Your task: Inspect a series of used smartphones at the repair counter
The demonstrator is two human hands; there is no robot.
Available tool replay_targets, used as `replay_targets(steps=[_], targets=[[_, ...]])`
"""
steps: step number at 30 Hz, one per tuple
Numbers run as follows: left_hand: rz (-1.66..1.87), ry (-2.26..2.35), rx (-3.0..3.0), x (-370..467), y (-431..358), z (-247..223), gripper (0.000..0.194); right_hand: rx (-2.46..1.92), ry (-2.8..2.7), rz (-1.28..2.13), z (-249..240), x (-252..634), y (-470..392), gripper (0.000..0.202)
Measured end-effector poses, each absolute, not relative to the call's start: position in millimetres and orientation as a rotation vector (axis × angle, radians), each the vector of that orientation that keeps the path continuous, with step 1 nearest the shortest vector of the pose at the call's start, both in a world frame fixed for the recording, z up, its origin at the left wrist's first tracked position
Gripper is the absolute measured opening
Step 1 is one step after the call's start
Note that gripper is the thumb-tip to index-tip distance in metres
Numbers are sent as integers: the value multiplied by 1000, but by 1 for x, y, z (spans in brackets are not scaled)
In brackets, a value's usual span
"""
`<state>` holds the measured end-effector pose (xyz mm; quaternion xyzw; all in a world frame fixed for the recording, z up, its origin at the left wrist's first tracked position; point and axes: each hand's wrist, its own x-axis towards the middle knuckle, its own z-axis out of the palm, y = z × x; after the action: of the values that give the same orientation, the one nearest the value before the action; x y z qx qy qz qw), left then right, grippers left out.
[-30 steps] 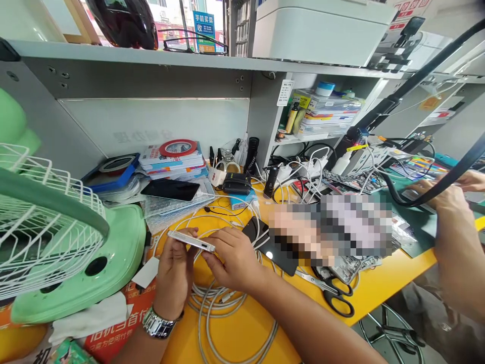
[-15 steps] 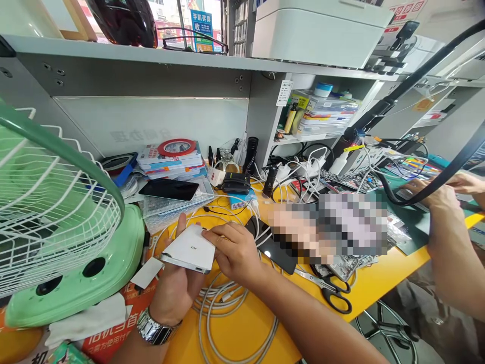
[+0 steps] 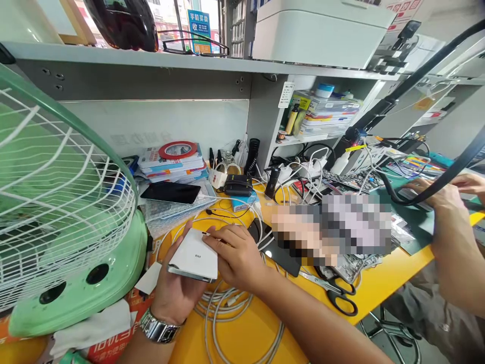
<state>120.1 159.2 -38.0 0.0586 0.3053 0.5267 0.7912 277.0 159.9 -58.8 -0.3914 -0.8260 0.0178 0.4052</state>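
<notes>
A white device with "MI" on its face (image 3: 196,257) is held above the yellow table. My left hand (image 3: 176,290), with a metal watch on the wrist, supports it from below and along its left side. My right hand (image 3: 237,255) touches the device's upper right edge with its fingertips, close to a small dark spot. Under my hands lies a coiled pale cable (image 3: 227,313). A small white card (image 3: 149,279) is just left of my left hand.
A green fan (image 3: 113,273) fills the left side. Black-handled scissors (image 3: 341,298) and a dark phone (image 3: 282,255) lie to the right. A dark phone (image 3: 170,192) rests on bubble wrap. Another person's hand (image 3: 435,194) is at the far right.
The view has shifted slightly. The white device is tilted a little differently, and my left fingers are drawn in closer along its side. My right hand stays at its edge.
</notes>
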Motion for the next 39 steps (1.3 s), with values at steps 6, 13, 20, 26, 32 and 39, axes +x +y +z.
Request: replay_targets(steps=[6,13,20,26,32,39], targets=[[1131,642,140,119,160,-40,44,-930,-2086,118,-53,276,156,38],[1183,645,192,118,163,-49,43,-838,-2053,220,-54,278,158,72],[1227,694,222,120,161,-44,42,-803,-2039,283,-55,277,158,73],[1239,723,248,122,160,-36,42,-766,-2040,328,-53,275,159,68],[1249,765,213,125,160,-29,43,-746,-1997,406,-49,275,158,65],[1244,700,233,122,159,-36,44,-764,-1995,438,-48,274,156,66]])
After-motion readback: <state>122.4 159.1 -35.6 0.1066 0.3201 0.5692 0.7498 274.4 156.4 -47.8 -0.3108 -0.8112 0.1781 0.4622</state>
